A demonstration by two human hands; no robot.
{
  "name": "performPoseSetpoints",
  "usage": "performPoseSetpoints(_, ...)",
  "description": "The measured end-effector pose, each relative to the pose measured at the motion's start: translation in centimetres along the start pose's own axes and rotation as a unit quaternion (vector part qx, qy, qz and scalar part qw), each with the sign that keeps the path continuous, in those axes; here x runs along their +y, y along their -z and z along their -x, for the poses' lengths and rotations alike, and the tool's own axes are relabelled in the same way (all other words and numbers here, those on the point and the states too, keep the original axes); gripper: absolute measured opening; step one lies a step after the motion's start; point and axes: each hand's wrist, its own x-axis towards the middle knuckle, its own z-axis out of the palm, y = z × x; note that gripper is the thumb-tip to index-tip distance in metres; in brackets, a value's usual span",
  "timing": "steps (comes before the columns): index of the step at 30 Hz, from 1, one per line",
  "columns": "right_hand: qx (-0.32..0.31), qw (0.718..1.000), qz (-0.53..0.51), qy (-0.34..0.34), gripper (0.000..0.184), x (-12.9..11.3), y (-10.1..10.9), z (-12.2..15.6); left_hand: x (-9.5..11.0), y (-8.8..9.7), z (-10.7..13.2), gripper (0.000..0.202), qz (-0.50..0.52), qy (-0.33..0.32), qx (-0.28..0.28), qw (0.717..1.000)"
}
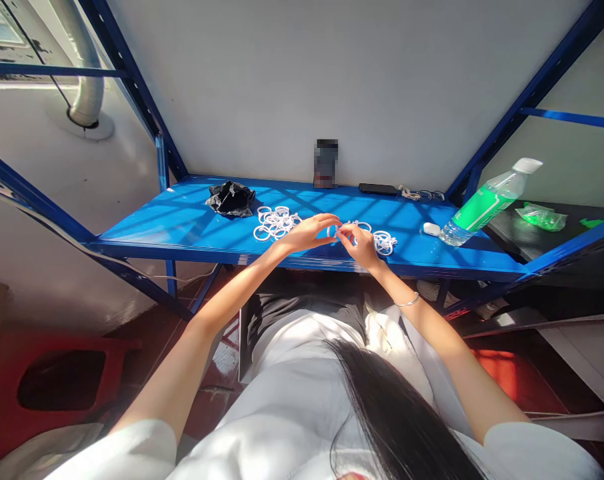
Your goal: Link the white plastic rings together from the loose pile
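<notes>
Near the front edge of the blue table, my left hand (309,232) and my right hand (361,247) meet at the fingertips. A thin white ring (331,231) shows between them, and the fingers of both hands are pinched closed on it. Exactly where each fingertip grips is too small to make out. To the left of my left hand lies a pile of white rings (272,223), partly behind the wrist. A smaller bunch of white rings (383,243) lies just right of my right hand, and a few more show behind its fingers.
The blue metal table (182,227) has a crumpled black plastic bag (231,199) at left. A dark upright box (326,163), a black phone (378,189) and a coiled cable (411,194) stand or lie along the back. At right are a white case (431,229) and a green-labelled bottle (487,203).
</notes>
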Motion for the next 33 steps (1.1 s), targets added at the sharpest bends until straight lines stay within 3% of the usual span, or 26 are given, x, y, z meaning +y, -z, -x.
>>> performPoseSetpoints(3,0.003,1.0,0.009,-0.004,0.019,0.1,0.0,0.0,0.4,0.5,-0.1,0.027,-0.013,0.008,0.023,1.0)
performPoseSetpoints(13,0.019,1.0,0.011,-0.002,0.015,0.2,0.1,0.2,1.6,0.9,-0.2,0.024,-0.031,0.036,0.012,0.999)
performPoseSetpoints(33,0.003,1.0,-0.004,0.0,0.015,-0.3,0.2,-0.2,0.8,-0.3,-0.2,0.018,-0.043,0.052,0.031,0.997)
